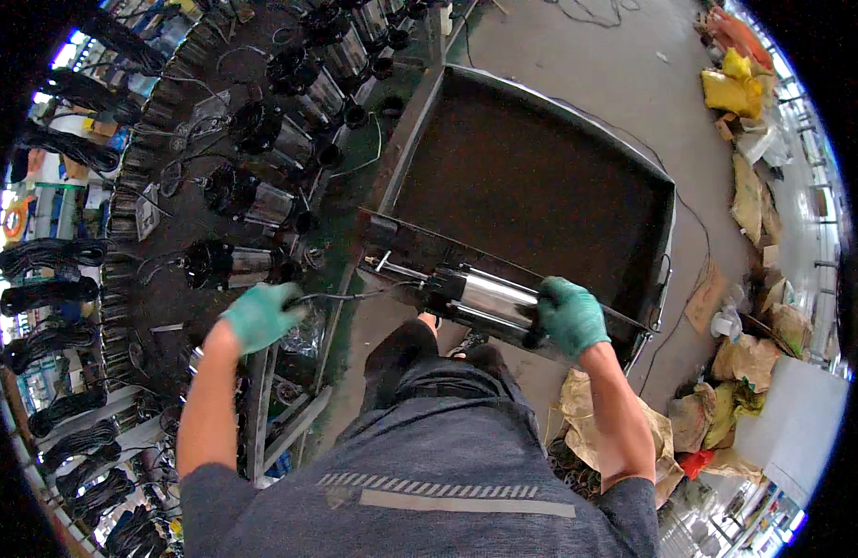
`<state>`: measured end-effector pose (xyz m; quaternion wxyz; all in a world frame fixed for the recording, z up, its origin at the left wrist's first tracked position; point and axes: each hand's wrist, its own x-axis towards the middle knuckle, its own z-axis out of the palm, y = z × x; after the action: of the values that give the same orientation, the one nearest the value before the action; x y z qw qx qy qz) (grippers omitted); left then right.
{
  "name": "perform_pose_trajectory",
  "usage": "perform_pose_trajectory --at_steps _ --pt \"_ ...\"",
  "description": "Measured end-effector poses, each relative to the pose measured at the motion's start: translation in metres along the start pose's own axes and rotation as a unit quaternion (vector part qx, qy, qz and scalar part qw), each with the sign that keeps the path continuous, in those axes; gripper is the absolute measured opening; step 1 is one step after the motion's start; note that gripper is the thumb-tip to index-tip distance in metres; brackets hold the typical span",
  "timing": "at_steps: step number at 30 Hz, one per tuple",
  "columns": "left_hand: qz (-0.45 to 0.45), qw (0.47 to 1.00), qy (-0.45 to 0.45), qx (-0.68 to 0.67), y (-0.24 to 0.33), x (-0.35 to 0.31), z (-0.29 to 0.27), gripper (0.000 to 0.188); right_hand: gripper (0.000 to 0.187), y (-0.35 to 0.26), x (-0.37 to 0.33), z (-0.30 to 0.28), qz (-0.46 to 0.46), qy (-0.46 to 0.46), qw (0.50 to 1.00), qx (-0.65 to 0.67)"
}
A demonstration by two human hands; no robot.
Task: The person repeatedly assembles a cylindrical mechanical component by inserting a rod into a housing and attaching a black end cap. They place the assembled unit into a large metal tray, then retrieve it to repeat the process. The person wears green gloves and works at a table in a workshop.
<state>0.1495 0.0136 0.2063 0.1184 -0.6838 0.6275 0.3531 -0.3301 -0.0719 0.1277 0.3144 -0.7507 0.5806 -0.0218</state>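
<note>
A submersible pump (494, 299) with a shiny steel body and black ends lies across the near edge of a dark tray, in front of my waist. My right hand (575, 318), in a green glove, is closed round its black right end. From the pump's left end a black cable (350, 297) runs to my left hand (264, 318). That hand, also gloved in green and a little blurred, is closed on the cable over the bench edge. A metal T-shaped handle (392, 265) sits beside the pump's left end.
The large dark tray (541, 167) with raised metal rims stands ahead. Several similar pumps (262, 200) line the bench at left, with coiled black cables (52, 251) beyond. Sacks (745, 363) and a cardboard piece (708, 296) lie at right. A thin cable crosses the floor.
</note>
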Motion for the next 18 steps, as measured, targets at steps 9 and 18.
perform_pose_trajectory --at_steps 9,18 --pt "0.159 0.941 0.276 0.112 0.058 -0.045 -0.08 0.025 0.011 0.037 -0.008 -0.096 0.072 0.104 0.988 0.083" --pt "0.187 0.954 0.144 0.185 0.075 0.196 -0.018 0.028 0.023 0.064 0.1 -0.062 0.137 0.068 0.975 -0.159"
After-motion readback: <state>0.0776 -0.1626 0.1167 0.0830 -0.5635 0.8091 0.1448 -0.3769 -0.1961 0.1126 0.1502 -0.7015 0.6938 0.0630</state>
